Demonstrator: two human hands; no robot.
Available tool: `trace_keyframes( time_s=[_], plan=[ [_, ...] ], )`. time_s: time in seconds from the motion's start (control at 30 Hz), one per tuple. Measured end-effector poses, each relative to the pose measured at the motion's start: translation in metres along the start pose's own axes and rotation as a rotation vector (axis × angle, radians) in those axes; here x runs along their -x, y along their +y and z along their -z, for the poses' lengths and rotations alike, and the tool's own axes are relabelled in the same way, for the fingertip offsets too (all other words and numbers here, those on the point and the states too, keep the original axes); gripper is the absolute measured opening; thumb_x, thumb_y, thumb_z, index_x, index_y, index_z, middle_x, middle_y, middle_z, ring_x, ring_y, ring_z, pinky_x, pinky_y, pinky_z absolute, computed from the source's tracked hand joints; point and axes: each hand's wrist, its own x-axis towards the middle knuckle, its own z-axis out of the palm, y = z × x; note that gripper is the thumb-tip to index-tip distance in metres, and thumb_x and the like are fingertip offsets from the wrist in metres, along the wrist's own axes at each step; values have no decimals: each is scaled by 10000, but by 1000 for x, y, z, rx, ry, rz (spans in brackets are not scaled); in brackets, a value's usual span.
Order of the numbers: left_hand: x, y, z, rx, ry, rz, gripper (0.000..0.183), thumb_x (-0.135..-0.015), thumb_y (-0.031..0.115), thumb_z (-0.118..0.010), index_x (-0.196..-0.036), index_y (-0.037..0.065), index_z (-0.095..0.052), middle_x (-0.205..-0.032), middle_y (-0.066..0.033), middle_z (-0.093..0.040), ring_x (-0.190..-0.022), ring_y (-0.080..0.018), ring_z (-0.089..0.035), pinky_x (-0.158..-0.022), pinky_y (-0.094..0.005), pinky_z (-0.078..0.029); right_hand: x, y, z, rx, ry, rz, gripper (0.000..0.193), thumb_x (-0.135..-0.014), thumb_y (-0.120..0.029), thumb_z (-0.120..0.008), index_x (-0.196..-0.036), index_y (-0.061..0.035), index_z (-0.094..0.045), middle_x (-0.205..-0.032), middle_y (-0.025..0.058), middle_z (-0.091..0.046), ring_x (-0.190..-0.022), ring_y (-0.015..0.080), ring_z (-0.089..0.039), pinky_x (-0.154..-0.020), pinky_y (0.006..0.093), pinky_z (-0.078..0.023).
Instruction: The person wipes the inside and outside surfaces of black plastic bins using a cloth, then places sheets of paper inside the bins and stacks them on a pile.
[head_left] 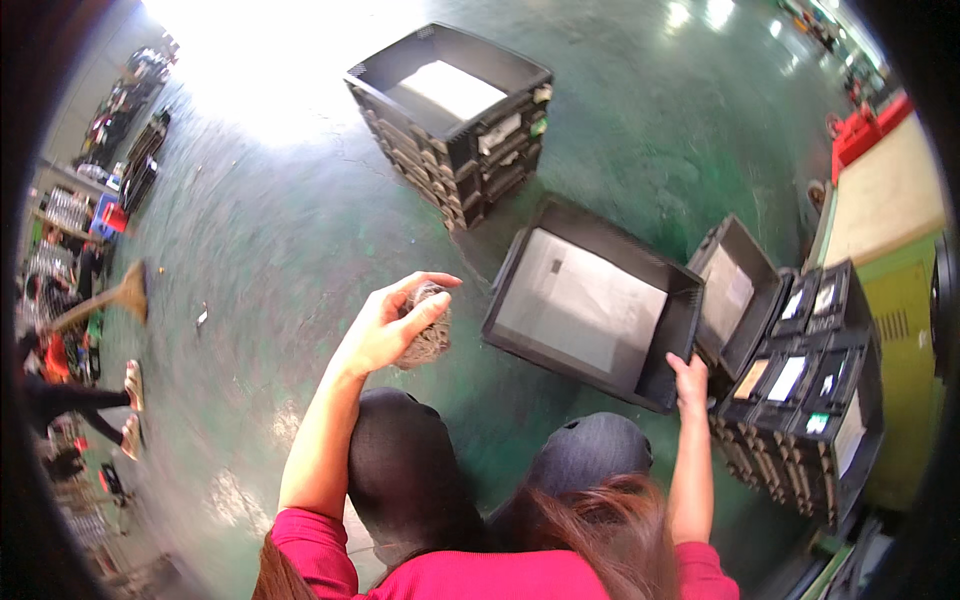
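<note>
My left hand (385, 325) is closed around a clear bag (428, 340) of brownish-grey contents, too small to make out, held above my left knee. At the right, my right hand (688, 382) grips the near right corner of a black plastic crate (655, 385). The crate is tilted, and a whitish sheet (585, 300) lines its bottom. My right fingers are partly hidden behind the crate's wall.
Ahead stands a stack of black crates (465, 160), the top one with a white sheet inside. Right of my crate are another tilted crate (735, 290) and a stack of labelled crates (800, 410), beside a green cabinet (905, 400). A person's legs (100, 400) and a broom (125, 292) are far left.
</note>
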Motion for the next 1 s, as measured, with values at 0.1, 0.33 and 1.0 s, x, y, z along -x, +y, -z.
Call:
trace_keyframes(
  time_s=[0.1,0.33,1.0],
  plan=[
    [3,-3,4,-81,35,-69,281,-900,247,-567,-1115,69,-591,-819,40,-557,-770,-51,-485,-715,-228,-409,7,-107,23,-142,-32,-120,319,-770,-169,-692,-994,41,-602,-943,76,-639,-829,167,-582,-789,309,-447],
    [-1,-10,10,-218,62,-135,329,-873,321,-577,-1096,80,-593,-823,-63,-632,-774,-121,-572,-745,-292,-462,-16,-301,-50,-378,-462,-94,376,-802,-290,-683,-1069,-44,-584,-955,52,-643,-808,158,-628,-688,294,-512],
    [-15,-33,27,-220,38,-195,332,-865,347,-571,-1072,90,-601,-841,-135,-657,-787,-229,-643,-743,-343,-485,-69,-452,-265,-616,-660,-120,715,-762,-243,-737,-1283,53,-345,-1324,243,-321,-1211,524,-308,-919,617,-412]
  ],
)
